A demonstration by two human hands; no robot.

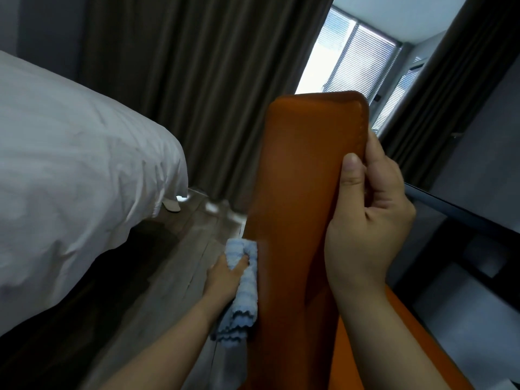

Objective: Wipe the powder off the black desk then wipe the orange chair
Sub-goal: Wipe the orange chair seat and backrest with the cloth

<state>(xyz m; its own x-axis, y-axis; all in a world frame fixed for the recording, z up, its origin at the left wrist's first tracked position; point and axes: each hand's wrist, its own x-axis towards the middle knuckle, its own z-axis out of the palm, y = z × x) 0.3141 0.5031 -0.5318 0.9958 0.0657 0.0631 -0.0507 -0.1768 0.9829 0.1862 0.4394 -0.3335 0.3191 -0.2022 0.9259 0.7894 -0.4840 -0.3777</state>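
The orange chair (295, 178) fills the middle of the view, its padded backrest seen from above and behind. My right hand (365, 220) grips the backrest's right edge, thumb on the back face and fingers wrapped round the far side. My left hand (225, 277) holds a light blue cloth (244, 288) bunched in its fingers and presses it against the lower left side of the backrest. The cloth's loose end hangs down below the hand. Part of the black desk (464, 218) shows at the right, behind the chair.
A bed with a white duvet (70, 170) stands close on the left, leaving a narrow strip of wooden floor (180, 257) between it and the chair. Dark curtains (197, 80) hang behind. A bright window with blinds (351, 60) is at the upper right.
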